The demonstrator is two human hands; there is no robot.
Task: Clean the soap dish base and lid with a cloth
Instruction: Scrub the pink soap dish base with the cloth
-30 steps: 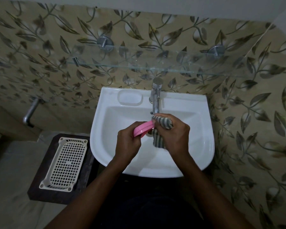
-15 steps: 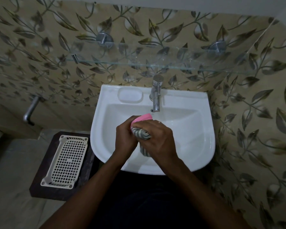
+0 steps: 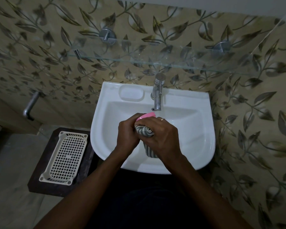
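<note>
Over the white sink basin (image 3: 196,129) my left hand (image 3: 126,131) grips a pink soap dish piece (image 3: 146,116); only its far edge shows above my fingers, so I cannot tell whether it is the base or the lid. My right hand (image 3: 162,135) holds a grey-and-white striped cloth (image 3: 144,130), bunched and pressed against the pink piece, with a loose end hanging down below my palm. Both hands are close together, knuckles nearly touching.
A chrome tap (image 3: 158,95) stands at the back of the sink, just beyond the pink piece. A glass shelf (image 3: 155,61) runs along the leaf-patterned wall above. A cream plastic mesh tray (image 3: 66,156) lies on a dark stool at the left.
The pink piece turned from lying sideways at left to standing up behind my fingers. My right hand with the cloth slid left and down over it.
</note>
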